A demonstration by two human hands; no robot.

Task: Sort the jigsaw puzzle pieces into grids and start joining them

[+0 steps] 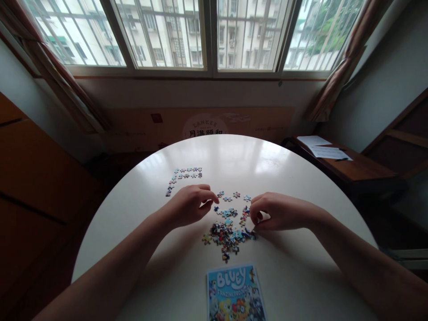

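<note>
A heap of jigsaw puzzle pieces [225, 236] lies in the middle of the white round table [133, 272]. My left hand [190, 204] hovers left of some loose pieces [228, 199] above the heap, its index finger stretched out and thumb apart, holding nothing I can see. On the other side, my right hand [279, 211] bends down with thumb and fingertips together on a puzzle piece [251, 232] at the heap's right edge. Farther back on the left, laid-out puzzle pieces [186, 175] form short rows and a slanting column.
Near me lies a blue "Bluey" picture box or booklet [234, 292]. Beyond the table's right rim stands a wooden side table [368, 167] with papers [329, 152] and pens. A barred window [210, 35] and a printed board [140, 127] are behind the table.
</note>
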